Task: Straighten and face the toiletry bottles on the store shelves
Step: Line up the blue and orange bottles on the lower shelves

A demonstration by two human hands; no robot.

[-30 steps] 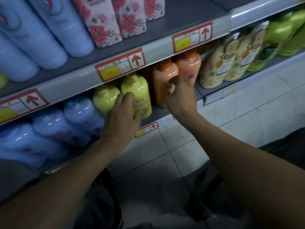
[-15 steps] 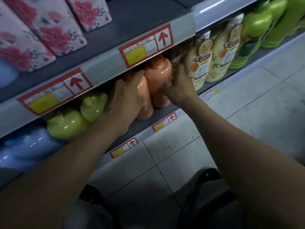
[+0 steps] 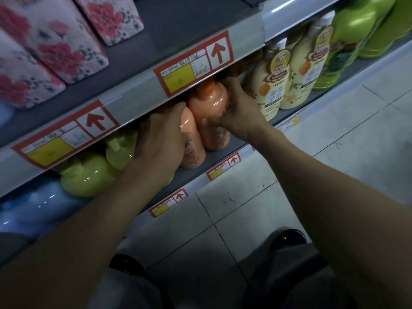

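Two orange bottles stand side by side on the lower shelf [image 3: 214, 159], under the upper shelf's price rail [image 3: 133, 101]. My left hand [image 3: 160, 139] grips the left orange bottle [image 3: 191, 148], its fingers curled over the top. My right hand [image 3: 238, 112] grips the right orange bottle [image 3: 209, 112] from its right side, thumb on the front. Yellow-green bottles [image 3: 89, 175] stand to the left, partly hidden by my left forearm.
Cream bottles with round labels [image 3: 274, 85] stand just right of my right hand, and green bottles [image 3: 356, 30] beyond them. Floral packs [image 3: 55, 45] sit on the upper shelf. Blue bottles [image 3: 33, 208] fill the lower left. Below is tiled floor [image 3: 245, 208].
My left hand left the yellow-green bottle and moved right onto the left orange bottle. My right hand went from that bottle to the right one. The view has shifted right and closer.
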